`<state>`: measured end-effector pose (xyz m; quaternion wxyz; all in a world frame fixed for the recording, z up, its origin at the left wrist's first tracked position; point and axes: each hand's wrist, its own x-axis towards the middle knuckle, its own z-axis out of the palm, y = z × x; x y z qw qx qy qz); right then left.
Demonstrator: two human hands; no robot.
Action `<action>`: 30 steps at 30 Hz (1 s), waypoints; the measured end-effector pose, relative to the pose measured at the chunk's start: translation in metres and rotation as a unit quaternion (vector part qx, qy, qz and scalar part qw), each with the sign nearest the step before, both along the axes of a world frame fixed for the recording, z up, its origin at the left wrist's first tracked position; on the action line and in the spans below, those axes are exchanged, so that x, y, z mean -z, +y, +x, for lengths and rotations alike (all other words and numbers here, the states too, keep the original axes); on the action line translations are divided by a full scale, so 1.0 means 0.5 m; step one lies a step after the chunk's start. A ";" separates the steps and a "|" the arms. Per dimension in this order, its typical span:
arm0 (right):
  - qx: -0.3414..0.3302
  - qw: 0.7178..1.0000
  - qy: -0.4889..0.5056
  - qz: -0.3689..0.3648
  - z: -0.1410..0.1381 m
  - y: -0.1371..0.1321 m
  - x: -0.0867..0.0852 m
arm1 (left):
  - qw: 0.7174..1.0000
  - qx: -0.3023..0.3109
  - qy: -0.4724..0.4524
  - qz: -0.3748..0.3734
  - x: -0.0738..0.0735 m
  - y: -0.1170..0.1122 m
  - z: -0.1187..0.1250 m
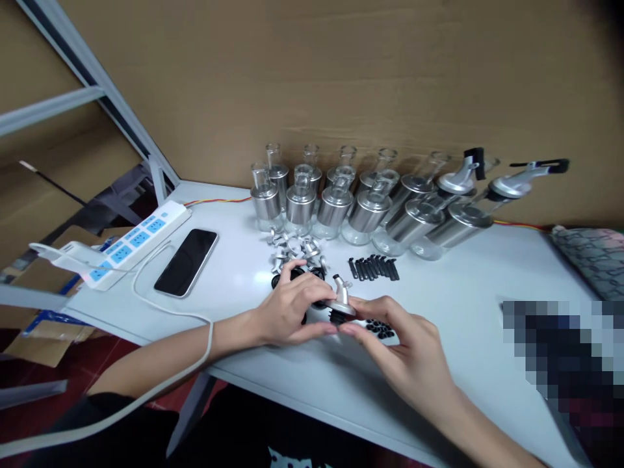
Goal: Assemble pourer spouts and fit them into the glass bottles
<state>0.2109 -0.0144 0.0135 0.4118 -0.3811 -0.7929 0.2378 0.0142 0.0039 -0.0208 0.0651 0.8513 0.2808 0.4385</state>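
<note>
Both hands meet over the white table point(478, 273) around a small silver pourer spout point(340, 300) with a black base. My left hand point(287, 305) curls its fingers against the spout's left side. My right hand point(400, 344) pinches the spout from the right at its black base. Under and behind the left hand lie small silver metal pieces point(292, 248) and black round parts point(312, 273). Small black rings point(380, 329) lie just beside the right hand's fingers.
Several glass bottles with steel sleeves point(336, 201) stand in rows by the brown wall; two at the right carry spouts point(517, 182). A row of black tubes point(373, 268) lies before them. A phone point(186, 261) and power strip point(131, 240) with white cable sit left.
</note>
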 end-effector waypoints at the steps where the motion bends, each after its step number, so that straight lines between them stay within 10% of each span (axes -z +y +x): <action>1: 0.000 1.000 0.001 0.002 0.000 0.001 0.000 | 1.000 -0.005 0.000 0.004 0.001 -0.001 0.001; 15: -0.105 0.993 -0.061 0.001 0.009 0.026 -0.019 | 1.000 0.004 0.027 0.010 -0.006 -0.017 0.011; 21: 0.070 0.968 -0.237 0.032 0.064 0.096 0.009 | 0.997 0.052 0.061 0.004 -0.015 -0.029 0.016; 30: 0.011 0.942 -0.332 0.045 0.060 0.102 0.050 | 0.995 0.063 0.067 0.023 -0.011 -0.032 0.019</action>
